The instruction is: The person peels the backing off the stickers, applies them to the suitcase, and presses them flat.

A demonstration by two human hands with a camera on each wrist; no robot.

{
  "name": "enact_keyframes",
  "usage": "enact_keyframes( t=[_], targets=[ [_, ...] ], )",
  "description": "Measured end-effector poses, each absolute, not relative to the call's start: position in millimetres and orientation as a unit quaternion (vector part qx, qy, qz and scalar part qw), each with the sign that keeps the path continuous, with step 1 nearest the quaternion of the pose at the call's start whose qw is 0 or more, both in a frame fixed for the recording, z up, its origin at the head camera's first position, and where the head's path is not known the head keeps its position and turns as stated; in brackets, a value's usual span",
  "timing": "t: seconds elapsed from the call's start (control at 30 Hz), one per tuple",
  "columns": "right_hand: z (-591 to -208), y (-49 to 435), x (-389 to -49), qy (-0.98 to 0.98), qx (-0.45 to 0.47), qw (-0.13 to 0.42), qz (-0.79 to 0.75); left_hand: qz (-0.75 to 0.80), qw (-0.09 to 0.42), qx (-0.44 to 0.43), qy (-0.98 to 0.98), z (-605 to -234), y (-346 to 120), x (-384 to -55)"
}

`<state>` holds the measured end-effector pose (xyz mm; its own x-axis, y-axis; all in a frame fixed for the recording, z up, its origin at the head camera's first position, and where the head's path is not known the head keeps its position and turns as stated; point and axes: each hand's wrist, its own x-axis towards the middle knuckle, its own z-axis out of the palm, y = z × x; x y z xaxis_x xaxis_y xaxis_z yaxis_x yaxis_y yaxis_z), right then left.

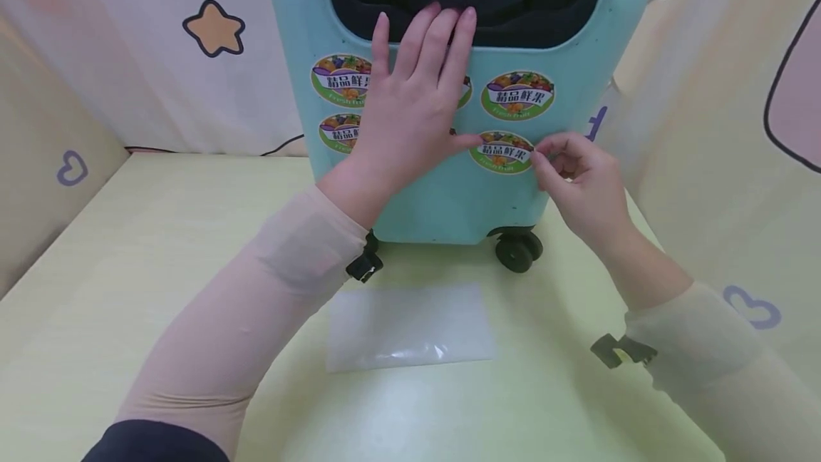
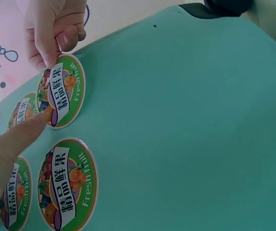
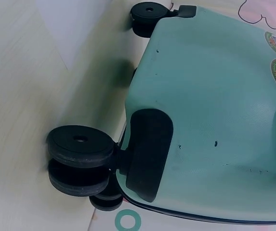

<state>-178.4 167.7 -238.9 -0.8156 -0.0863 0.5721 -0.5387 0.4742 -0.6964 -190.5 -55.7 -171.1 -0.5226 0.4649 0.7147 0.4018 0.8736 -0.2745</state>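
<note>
A light teal suitcase (image 1: 423, 205) stands upright on its wheels, with several oval fruit stickers on its front. My right hand (image 1: 584, 180) pinches the right edge of the lower right sticker (image 1: 502, 153) between thumb and forefinger. My left hand (image 1: 413, 102) lies over the middle stickers, partly hiding them, with fingers straight and pointing up to the black handle recess. Its thumb (image 2: 22, 137) reaches the opposite edge of the pinched sticker. In the left wrist view that sticker's pinched end stands off the shell. Only a bit of the right hand shows in the right wrist view.
A clear plastic sheet (image 1: 410, 326) lies on the pale table (image 1: 244, 348) before the suitcase. Black caster wheels (image 3: 80, 159) carry the suitcase. Patterned curtains (image 1: 147, 41) hang behind and at both sides. The black recess (image 1: 551, 13) holds the suitcase's handle.
</note>
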Motion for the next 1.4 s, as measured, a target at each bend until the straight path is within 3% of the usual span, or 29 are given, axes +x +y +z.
enact_keyframes(
  t=[0.6, 1.23, 1.4],
  targets=[
    [-237, 163, -177, -0.833, 0.174, 0.246, 0.465, 0.045, 0.427, -0.225, -0.874, -177, -52, -193],
    [-240, 159, -176, -0.834, 0.170, 0.356, 0.386, 0.050, 0.429, -0.224, -0.873, -179, -50, -194],
    [-243, 157, -174, -0.814, 0.193, 0.410, 0.363, 0.048, 0.435, -0.226, -0.870, -178, -50, -195]
  ],
)
